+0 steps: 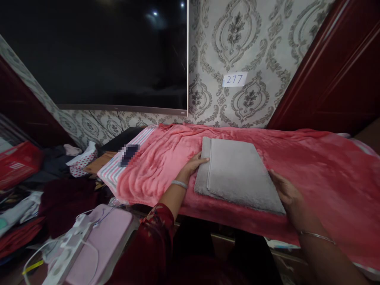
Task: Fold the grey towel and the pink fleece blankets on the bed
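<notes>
A folded grey towel (240, 170), plush and squared off, lies on a pink-red blanket (329, 178). Its left part shows a lower layer sticking out past the upper fold. My left hand (194, 164) is closed on the towel's left edge, thumb resting on top and the other fingers partly hidden. Along the right edge, my right hand (286, 192) touches the towel with its fingers stretched out. Both wrists wear bangles.
A large television (97, 55) stands behind, beside a wall label (234, 79) reading 277. A pixelated dark object (130, 155) rests on the blanket's left. At lower left are a pink box (103, 233), a white power strip (71, 249) and heaped clothes (67, 202).
</notes>
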Tool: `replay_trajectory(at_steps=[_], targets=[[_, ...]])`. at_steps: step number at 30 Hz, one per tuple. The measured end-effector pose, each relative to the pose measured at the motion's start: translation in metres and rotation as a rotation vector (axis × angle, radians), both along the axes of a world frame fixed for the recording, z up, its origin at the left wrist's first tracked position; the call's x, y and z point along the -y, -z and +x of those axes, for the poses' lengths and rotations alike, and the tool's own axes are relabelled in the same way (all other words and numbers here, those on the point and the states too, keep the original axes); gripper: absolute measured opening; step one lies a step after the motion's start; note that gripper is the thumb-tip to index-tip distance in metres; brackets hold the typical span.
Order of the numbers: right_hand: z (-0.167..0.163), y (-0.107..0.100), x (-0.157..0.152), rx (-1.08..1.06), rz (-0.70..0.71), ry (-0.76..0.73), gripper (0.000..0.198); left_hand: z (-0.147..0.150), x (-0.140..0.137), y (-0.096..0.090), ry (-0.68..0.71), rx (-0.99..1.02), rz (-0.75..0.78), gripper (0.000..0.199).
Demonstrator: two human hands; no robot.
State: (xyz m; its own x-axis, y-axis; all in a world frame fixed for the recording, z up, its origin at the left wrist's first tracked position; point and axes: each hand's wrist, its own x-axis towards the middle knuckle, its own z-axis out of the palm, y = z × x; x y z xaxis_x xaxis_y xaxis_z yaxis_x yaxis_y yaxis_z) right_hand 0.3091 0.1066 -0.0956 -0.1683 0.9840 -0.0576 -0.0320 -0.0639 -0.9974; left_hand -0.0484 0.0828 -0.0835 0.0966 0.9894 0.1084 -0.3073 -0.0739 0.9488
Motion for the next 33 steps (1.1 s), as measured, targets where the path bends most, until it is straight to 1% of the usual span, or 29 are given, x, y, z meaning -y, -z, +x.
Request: replay_trajectory(at_steps=[2,3,7,9,13,15,20,24,29,33], targets=[[-0.002,0.001,0.005,-0.073,-0.137,-0.049,0.027,0.000,0.000,0.000,-0.021,-0.014,-0.012,0.073],[-0.002,0.003,0.008,-0.106,-0.169,-0.056,0.029,0.000,0.000,0.000,-0.033,-0.024,-0.016,0.072],[-0.004,0.011,0.013,-0.130,-0.078,-0.011,0.036,0.000,0.000,-0.002,-0.047,-0.050,-0.018,0.069],[-0.005,0.011,0.013,-0.135,-0.050,-0.011,0.037,0.000,0.000,-0.004,-0.060,-0.067,-0.035,0.068],[-0.008,0.005,0.011,-0.195,-0.079,-0.016,0.037,0.001,0.000,-0.009,-0.083,-0.096,-0.067,0.066],[-0.011,0.002,0.012,-0.227,-0.080,-0.021,0.040,0.002,0.000,-0.011,-0.086,-0.110,-0.070,0.066],[-0.016,-0.003,0.012,-0.278,-0.008,-0.013,0.050,0.004,0.000,-0.018,-0.127,-0.171,-0.092,0.065],[-0.017,-0.006,0.010,-0.279,0.004,-0.034,0.052,0.005,0.000,-0.022,-0.149,-0.217,-0.091,0.064],[-0.012,-0.003,0.009,-0.279,-0.014,-0.051,0.046,0.005,-0.001,-0.022,-0.164,-0.229,-0.094,0.060],[-0.010,0.001,0.006,-0.384,-0.067,-0.052,0.033,0.006,0.001,-0.025,-0.171,-0.216,-0.094,0.059]])
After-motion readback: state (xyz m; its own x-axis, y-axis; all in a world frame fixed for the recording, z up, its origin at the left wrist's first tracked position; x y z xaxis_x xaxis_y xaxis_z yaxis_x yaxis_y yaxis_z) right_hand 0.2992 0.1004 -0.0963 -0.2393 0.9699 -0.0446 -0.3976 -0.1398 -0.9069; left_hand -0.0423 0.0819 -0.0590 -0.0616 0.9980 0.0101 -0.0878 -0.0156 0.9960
